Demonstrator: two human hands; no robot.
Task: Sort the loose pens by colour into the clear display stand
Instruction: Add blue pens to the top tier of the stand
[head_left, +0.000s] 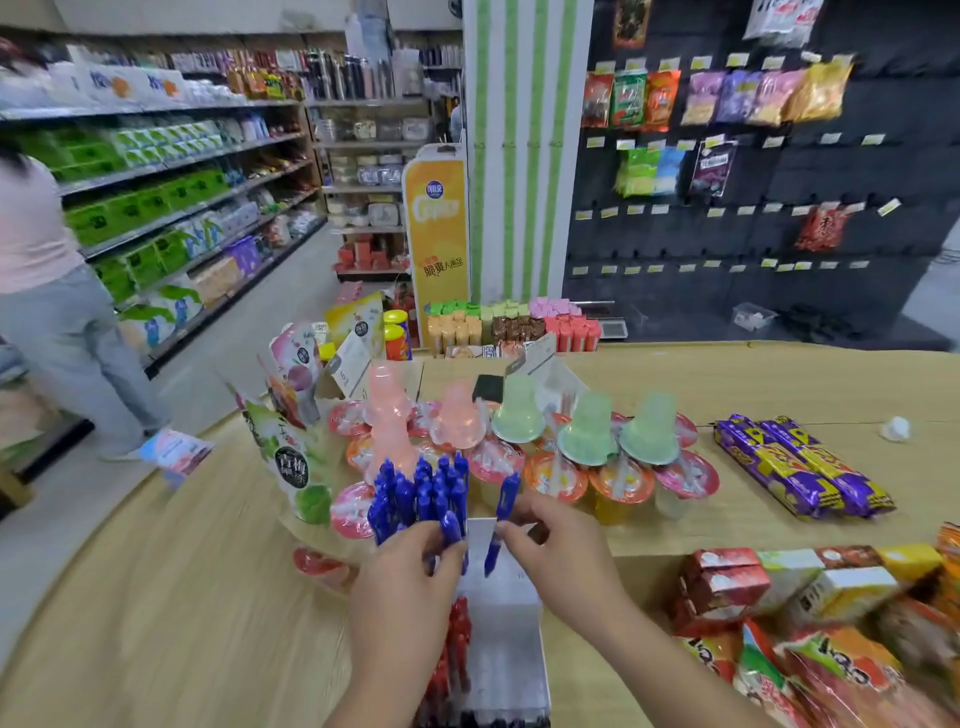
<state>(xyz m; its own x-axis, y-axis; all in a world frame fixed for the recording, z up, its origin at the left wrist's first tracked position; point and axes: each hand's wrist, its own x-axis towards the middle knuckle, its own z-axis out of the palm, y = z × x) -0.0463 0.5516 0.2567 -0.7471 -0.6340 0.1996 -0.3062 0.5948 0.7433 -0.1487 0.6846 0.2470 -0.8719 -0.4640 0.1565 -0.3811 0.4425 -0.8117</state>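
Stand: clear display stand (503, 618) on our counter (182, 597), red pens (458, 639) along its left side.
Left hand (405, 582): we grip the blue pen bunch (415, 493) at its far end.
Right hand (561, 551): we pinch one blue pen (505, 499).
Beyond: jelly cups (587, 431).

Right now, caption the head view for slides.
Left hand and right hand each grip a blue pen at the clear stand.

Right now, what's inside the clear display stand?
Blue pens stand at the far left of the display stand; red pens fill its near left. Right side looks bare. The left hand and right hand, gripping blue pens, cover the middle.
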